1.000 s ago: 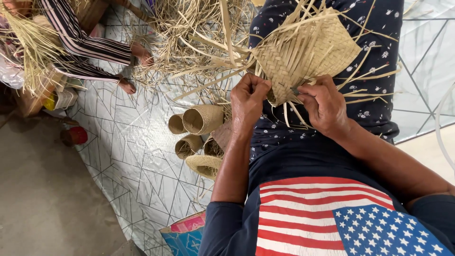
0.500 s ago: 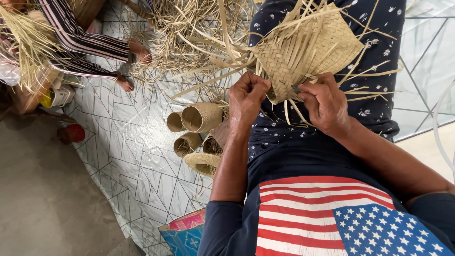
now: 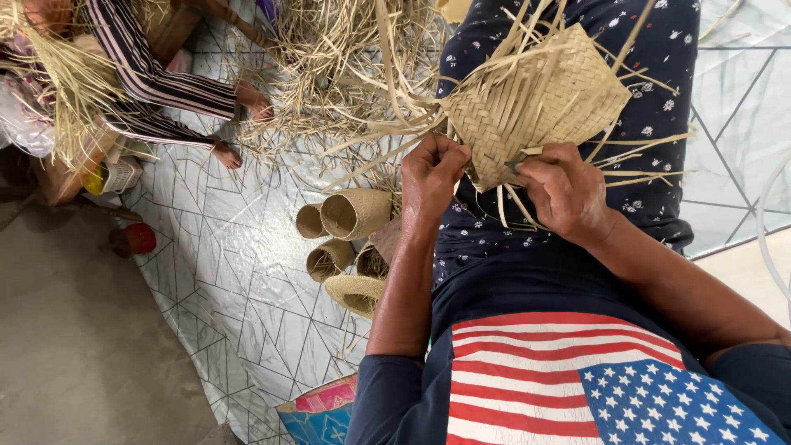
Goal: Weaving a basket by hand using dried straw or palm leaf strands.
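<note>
— What are the hands doing?

— The left hand is curled shut, pinching loose straw strips at the lower corner of a half-woven mat. The right hand grips the mat's lower edge, fingers folded over the weave and a strip end.

— And where is the mat?

— Held up over the person's lap, above dark trousers with small white flowers. It is pale tan, roughly square, tilted on one corner, with unwoven strips sticking out all round.

— What lies beside it?

— Just left of the left forearm, a cluster of small woven baskets lies on its side on the floor mat — a grey sheet with thin geometric lines. Beyond the hands, a heap of loose straw spreads over the sheet.

— Any packages?

— One: a bag at the bottom edge, blue with a pink band, its top open. A small red cup stands on the bare floor to the far left, and a yellow container sits near it.

— Anyone else?

— Another person in striped trousers sits at the top left, feet on the sheet.
</note>
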